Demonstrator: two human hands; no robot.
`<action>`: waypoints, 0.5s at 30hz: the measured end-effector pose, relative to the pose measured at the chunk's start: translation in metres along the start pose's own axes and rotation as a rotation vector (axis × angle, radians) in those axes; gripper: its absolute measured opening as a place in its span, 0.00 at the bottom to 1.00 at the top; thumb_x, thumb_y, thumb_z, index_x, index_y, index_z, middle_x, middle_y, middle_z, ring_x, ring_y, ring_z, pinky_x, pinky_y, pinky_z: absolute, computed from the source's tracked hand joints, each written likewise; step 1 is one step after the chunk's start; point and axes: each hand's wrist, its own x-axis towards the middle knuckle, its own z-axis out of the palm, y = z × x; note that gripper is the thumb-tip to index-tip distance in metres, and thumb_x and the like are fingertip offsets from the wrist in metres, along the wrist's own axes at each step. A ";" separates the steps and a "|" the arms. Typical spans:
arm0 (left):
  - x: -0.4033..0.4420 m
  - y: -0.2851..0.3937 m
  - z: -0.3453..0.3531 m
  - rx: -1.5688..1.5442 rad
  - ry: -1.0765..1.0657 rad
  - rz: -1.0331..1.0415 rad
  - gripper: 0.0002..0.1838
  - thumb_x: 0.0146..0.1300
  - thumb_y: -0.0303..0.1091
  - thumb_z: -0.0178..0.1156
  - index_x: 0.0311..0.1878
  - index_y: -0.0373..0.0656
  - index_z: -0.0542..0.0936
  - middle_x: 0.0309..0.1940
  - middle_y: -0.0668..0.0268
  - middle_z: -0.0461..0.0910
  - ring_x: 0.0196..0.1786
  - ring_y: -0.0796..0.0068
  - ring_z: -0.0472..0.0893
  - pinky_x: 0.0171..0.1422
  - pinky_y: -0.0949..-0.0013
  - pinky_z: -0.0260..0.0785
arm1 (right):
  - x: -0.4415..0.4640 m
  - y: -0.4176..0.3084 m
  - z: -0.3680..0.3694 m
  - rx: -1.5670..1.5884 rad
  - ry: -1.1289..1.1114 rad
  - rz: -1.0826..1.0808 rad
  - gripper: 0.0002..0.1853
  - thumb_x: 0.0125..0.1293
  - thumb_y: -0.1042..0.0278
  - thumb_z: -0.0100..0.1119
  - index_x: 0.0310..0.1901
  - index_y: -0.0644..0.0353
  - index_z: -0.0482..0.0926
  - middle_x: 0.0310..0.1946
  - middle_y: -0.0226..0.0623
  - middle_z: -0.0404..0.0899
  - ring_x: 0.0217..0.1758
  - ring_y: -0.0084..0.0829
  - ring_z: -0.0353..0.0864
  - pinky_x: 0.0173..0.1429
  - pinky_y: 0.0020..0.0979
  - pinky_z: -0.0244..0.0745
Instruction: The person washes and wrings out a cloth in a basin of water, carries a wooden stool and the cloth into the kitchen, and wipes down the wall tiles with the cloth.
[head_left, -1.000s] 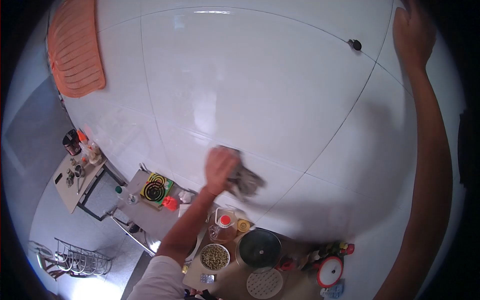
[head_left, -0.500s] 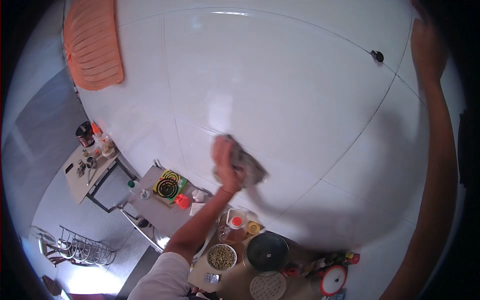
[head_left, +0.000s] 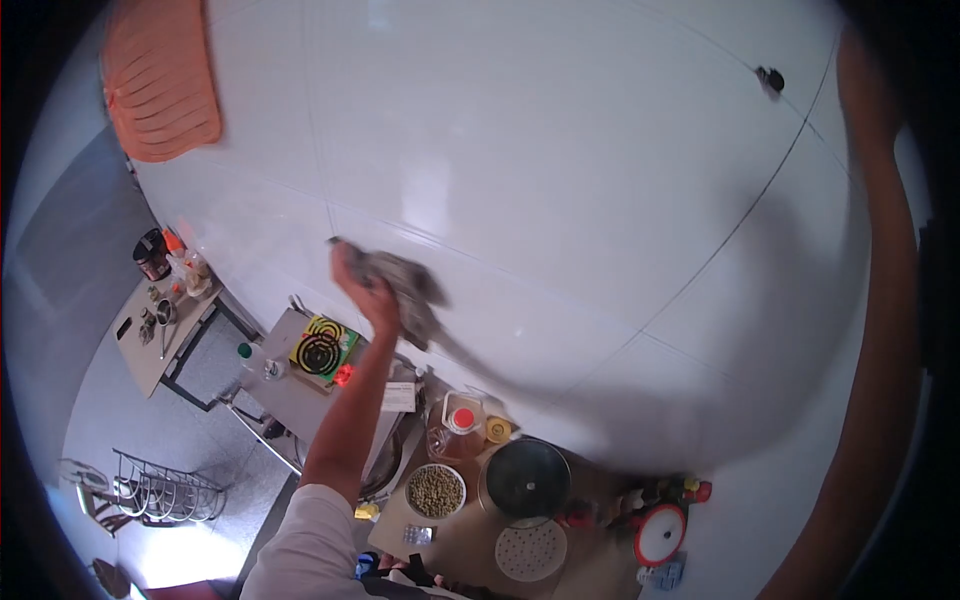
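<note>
My left hand (head_left: 372, 293) is closed on a crumpled grey-brown cloth (head_left: 408, 288) and presses it against the white tiled wall (head_left: 560, 200). The cloth bunches out to the right of the palm, a little blurred. At the far right, my right arm reaches up along the wall, and my right hand (head_left: 868, 95) is at the upper edge of the view. Its fingers are dark and partly cut off, so their pose is unclear. A small black hook-like piece (head_left: 770, 79) sits on the wall to the left of that hand.
An orange slatted piece (head_left: 160, 85) hangs at upper left. Below stand an oil jug (head_left: 456, 428), a bowl of beans (head_left: 436, 491), a dark lidded pan (head_left: 526, 480) and a perforated white disc (head_left: 531, 549). Mosquito coils (head_left: 320, 352) lie on a side table; a wire rack (head_left: 170, 490) stands lower left.
My left hand has slid left and slightly up across the wall with the cloth. The view has shifted a little; my right arm stays raised at the right edge.
</note>
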 end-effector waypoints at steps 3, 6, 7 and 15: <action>-0.013 -0.045 -0.013 -0.145 0.149 -0.424 0.29 0.67 0.38 0.52 0.68 0.37 0.62 0.65 0.51 0.63 0.69 0.57 0.62 0.75 0.59 0.50 | 0.001 -0.019 -0.015 0.474 0.247 0.043 0.13 0.60 0.79 0.44 0.43 0.66 0.78 0.46 0.48 0.69 0.50 0.45 0.68 0.54 0.47 0.67; -0.080 -0.078 0.009 -0.368 0.218 -0.611 0.29 0.70 0.46 0.48 0.70 0.43 0.61 0.67 0.58 0.62 0.69 0.62 0.63 0.75 0.60 0.51 | 0.001 -0.019 -0.014 0.481 0.256 0.057 0.13 0.59 0.79 0.45 0.43 0.66 0.77 0.46 0.49 0.69 0.50 0.46 0.68 0.54 0.48 0.66; -0.114 -0.077 0.017 -0.286 0.217 -0.527 0.30 0.72 0.51 0.42 0.72 0.45 0.59 0.70 0.62 0.61 0.70 0.63 0.62 0.76 0.60 0.51 | -0.001 -0.019 -0.013 0.490 0.256 0.059 0.13 0.58 0.78 0.45 0.43 0.66 0.78 0.46 0.50 0.69 0.51 0.46 0.68 0.55 0.48 0.65; -0.319 0.070 0.066 -0.162 -0.197 -1.056 0.27 0.76 0.44 0.37 0.74 0.47 0.55 0.69 0.67 0.61 0.71 0.68 0.60 0.74 0.62 0.54 | 0.002 -0.016 -0.015 0.490 0.216 0.073 0.12 0.61 0.78 0.46 0.44 0.66 0.79 0.48 0.49 0.70 0.53 0.46 0.67 0.57 0.47 0.65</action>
